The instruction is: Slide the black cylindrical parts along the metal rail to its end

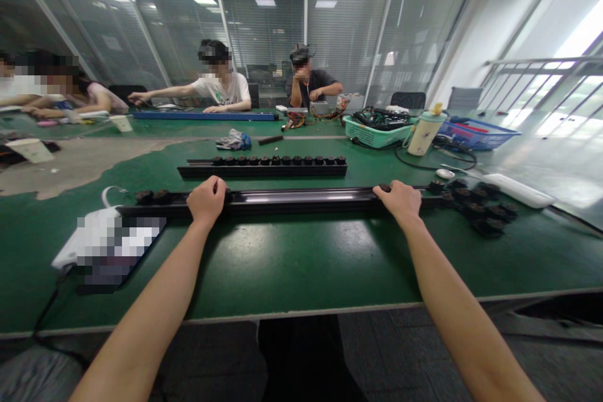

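A long black rail (301,196) with a shiny channel lies crosswise on the green table in front of me. My left hand (206,202) is closed over its left part, with a small black piece (228,195) showing beside the fingers. Farther right, my right hand (400,200) grips the same rail, its thumb along the channel. Another small black piece (385,188) shows between that thumb and the fingers. Two round black parts (153,196) sit at the rail's left end. The fingers' undersides are hidden.
Behind lies a second black rail (264,171) with a row of black parts. Loose black parts (485,207) cluster at right, near a white bar (518,191). A phone (120,254) lies left. Farther back are a green basket (377,133), a bottle (424,132) and several people.
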